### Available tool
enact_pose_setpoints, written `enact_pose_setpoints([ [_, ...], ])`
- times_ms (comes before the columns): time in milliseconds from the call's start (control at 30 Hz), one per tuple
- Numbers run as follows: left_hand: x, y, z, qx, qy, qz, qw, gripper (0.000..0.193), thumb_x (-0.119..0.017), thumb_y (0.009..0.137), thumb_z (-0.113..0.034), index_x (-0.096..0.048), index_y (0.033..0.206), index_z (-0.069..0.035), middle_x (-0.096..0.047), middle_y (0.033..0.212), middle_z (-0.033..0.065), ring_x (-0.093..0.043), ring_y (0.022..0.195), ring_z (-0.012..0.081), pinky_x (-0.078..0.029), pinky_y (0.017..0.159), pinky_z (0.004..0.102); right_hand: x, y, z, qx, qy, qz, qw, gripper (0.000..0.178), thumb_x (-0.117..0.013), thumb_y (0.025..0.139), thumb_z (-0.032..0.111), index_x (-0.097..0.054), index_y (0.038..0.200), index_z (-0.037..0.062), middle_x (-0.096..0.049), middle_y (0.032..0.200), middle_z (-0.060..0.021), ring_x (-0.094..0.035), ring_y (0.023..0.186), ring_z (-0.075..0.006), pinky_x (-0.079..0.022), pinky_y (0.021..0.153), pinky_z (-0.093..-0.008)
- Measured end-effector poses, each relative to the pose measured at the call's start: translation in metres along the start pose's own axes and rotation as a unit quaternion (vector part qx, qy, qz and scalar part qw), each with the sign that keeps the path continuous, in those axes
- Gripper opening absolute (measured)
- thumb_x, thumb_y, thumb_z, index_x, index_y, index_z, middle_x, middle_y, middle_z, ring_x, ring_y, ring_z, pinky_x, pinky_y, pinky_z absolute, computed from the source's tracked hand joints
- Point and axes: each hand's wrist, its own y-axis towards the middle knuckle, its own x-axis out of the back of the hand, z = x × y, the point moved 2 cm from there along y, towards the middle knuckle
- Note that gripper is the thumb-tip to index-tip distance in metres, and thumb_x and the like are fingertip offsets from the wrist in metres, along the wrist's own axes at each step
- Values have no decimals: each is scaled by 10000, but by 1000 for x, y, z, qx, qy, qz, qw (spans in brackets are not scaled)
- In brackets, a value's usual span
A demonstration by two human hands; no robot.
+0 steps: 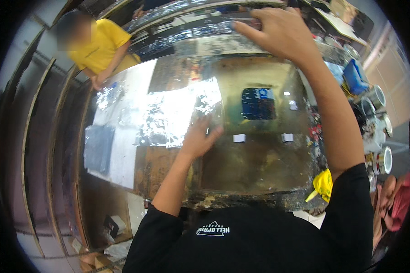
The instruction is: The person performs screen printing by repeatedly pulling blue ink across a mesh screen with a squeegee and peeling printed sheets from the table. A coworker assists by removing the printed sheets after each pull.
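Note:
My left hand (pixel 199 139) lies over the right edge of shiny clear plastic sheets (pixel 166 116) on the work table. Its thumb stands apart from the fingers, which are slightly blurred against the glare. Raised at the far right, my right hand (pixel 280 34) has its thumb stretched away from the other fingers. I see nothing in it, though its far fingers are partly hidden. Between the hands lies a glossy brownish plate (pixel 255 168) bearing a dark blue printed patch (pixel 258 104). Small white tabs (pixel 239 138) sit on the plate below and beside the patch.
A person in a yellow shirt (pixel 98 45) stands at the table's far left, hands at its edge. A stack of clear bags (pixel 99 148) rests on white paper (pixel 127 150). Along the right are several cans (pixel 385 159), a blue packet (pixel 354 76) and a yellow bag (pixel 322 185).

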Motion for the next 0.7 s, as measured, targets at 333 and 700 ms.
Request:
enact_pose_setpoints([
  [333,-120,64,-114,-244,151,51,957,1166,-505,826,-942,-433,1636,-106,-267,1726,270,-167,1602,525,-55,1289,647,12,4,0,-15,46,76,996,729,-530,983,649,-760,780,-13,-717,731,-205,-714,758,-376,-476,816,-500],
  [700,-150,44,-157,-254,128,14,959,1186,-538,794,-949,-483,1595,-77,-312,1705,261,-222,1570,552,-109,1262,690,30,12,-4,-29,70,155,985,755,-464,1017,612,-729,719,-28,-690,695,-211,-676,708,-362,-499,776,-513],
])
